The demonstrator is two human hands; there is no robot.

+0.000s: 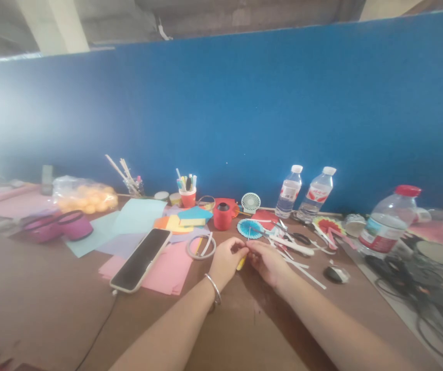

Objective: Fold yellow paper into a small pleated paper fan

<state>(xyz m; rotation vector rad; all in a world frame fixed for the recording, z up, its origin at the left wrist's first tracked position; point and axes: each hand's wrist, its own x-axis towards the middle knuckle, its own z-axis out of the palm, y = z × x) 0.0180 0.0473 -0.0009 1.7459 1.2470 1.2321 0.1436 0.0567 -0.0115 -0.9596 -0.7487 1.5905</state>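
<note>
My left hand (pixel 227 260), with a silver bangle at the wrist, and my right hand (pixel 270 262) meet above the brown table. Thumbs and fingertips of both are pinched together and nearly touching. What they hold between them is too small and blurred to name. Just beyond the fingertips is a round pleated blue paper rosette (pixel 250 228) with a white rim. A thin pale strip runs from its middle down toward my fingers; I cannot tell if they grip it. Below my left fingers shows a small yellow piece (pixel 240 264), partly hidden.
Left of my hands are a roll of grey tape (pixel 201 247), a phone (pixel 141 260) and coloured paper (pixel 167 273). Behind stand a red spool-like object (pixel 222 216) and a cup of pens (pixel 188 197). Paper strips (pixel 306 273), bottles (pixel 289 193) and a computer mouse (pixel 336 274) lie rightward.
</note>
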